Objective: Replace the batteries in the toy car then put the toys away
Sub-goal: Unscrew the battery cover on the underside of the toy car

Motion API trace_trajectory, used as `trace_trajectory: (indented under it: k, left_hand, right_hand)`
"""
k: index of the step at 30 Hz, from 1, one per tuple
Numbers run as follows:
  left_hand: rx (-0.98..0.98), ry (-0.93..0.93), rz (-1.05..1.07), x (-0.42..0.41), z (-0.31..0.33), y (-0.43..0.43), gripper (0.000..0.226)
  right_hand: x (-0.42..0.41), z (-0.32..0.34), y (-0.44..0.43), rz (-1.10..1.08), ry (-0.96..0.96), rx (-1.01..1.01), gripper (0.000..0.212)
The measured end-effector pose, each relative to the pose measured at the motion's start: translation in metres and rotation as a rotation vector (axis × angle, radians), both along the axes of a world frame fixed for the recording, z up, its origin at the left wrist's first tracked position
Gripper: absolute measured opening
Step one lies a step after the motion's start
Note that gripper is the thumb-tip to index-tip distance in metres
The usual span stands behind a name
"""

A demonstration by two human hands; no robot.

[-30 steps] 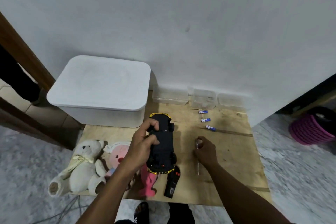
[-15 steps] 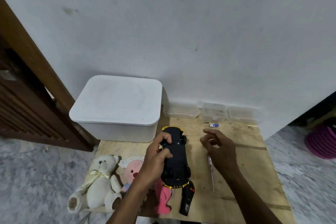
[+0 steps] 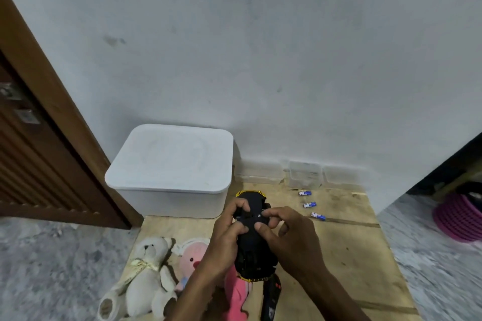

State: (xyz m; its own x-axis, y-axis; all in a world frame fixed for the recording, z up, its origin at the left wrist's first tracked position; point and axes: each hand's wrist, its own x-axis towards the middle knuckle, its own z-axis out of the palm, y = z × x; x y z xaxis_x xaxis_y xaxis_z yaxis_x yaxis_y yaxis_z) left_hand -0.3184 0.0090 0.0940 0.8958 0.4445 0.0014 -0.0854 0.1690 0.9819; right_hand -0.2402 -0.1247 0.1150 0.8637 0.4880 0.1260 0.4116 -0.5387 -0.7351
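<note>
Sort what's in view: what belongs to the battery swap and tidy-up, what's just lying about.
Job: toy car, in left hand and right hand; three batteries; teddy bear; pink plush; remote; white lidded bin, likely for toys.
Lying about: clear containers by the wall; pink basket; door.

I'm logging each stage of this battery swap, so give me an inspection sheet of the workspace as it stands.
Surface: plywood board on a speckled floor.
Job's things: toy car upside down, in both hands; three blue batteries loose on the board to its right; white bin, lid on; remote control at the near edge.
Clutter: teddy bear, pink plush, clear containers along the wall.
Hands: left hand grips the car's side; right hand pinches at its underside.
Cables: nothing seen.
Surroundings: white wall, brown door left, pink basket right.
</note>
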Motion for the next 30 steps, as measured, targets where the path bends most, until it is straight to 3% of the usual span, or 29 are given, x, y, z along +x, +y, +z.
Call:
trace_trajectory:
  k: [7,19,26,30]
  left_hand:
    - [0.018,-0.034,0.008,-0.003,0.002,0.007,0.036]
    - [0.012,-0.023,0.015,-0.001,0.004,0.005,0.037]
    - [-0.019,-0.007,0.003,-0.002,0.002,0.008,0.038]
    - [-0.016,-0.01,0.005,-0.004,0.004,0.009,0.039]
  right_hand:
    - [-0.002,0.005,0.008,0.03,-0.079,-0.026,0.022]
    - [0.003,0.005,0.017,0.056,-0.188,0.044,0.002]
    - [0.003,0.003,0.018,0.106,-0.25,0.037,0.022]
    - [0.004,0.005,0.016,0.082,-0.229,0.068,0.013]
